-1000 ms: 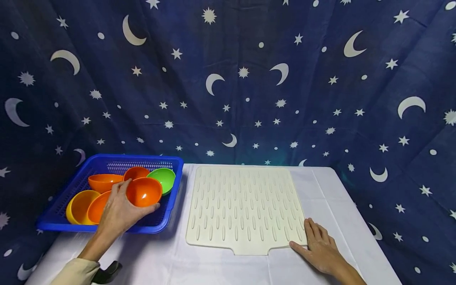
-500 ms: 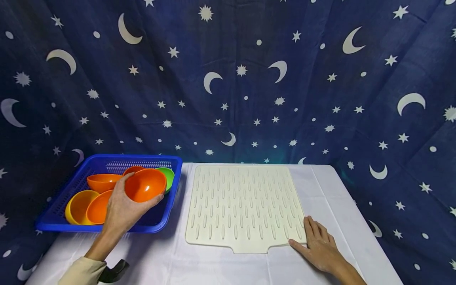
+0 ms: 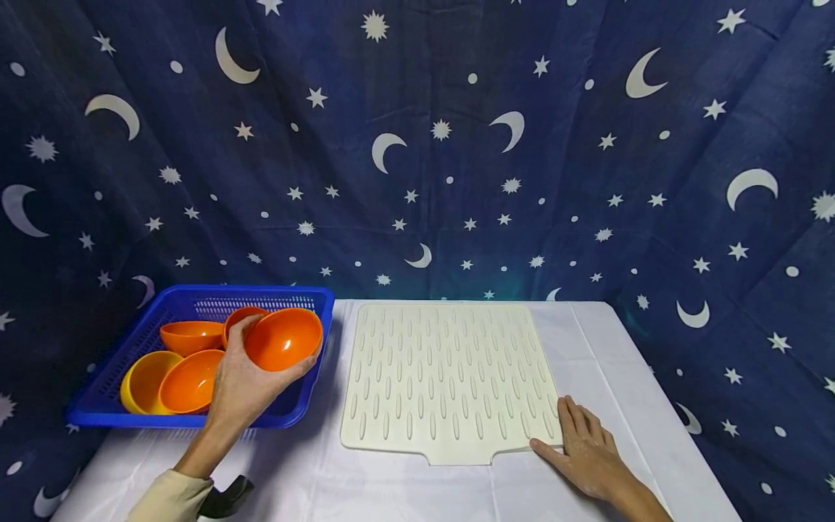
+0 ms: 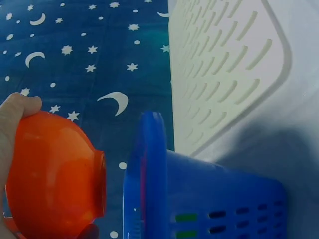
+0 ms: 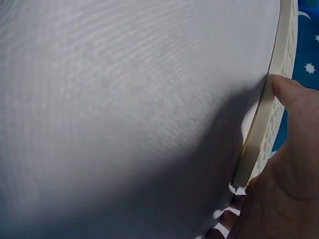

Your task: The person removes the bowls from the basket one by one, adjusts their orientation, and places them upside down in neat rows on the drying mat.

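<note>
My left hand point(image 3: 251, 380) grips an orange bowl point(image 3: 287, 339) by its sides, thumb at the near side and fingers at the far side. The bowl is tilted, its inside facing the head camera, and it hangs over the right part of a blue plastic basket point(image 3: 189, 419). In the left wrist view the orange bowl point(image 4: 55, 174) shows its outer wall and foot, beside the basket's rim point(image 4: 152, 144). My right hand point(image 3: 587, 453) rests at the near right corner of a cream ridged drying mat point(image 3: 450, 377), thumb on the front edge and straight fingers along the right edge.
Inside the basket lie several bowls, among them a yellow bowl point(image 3: 140, 384) and an orange bowl point(image 3: 192, 380). Green shows through the basket's slots in the left wrist view. A white cloth point(image 3: 365, 486) covers the table; a dark star-patterned curtain point(image 3: 430, 203) hangs behind.
My left hand has lifted the orange bowl and carried it rightward, towards the basket's right rim, covering the green bowl in the head view. The right hand stays at the mat's corner.
</note>
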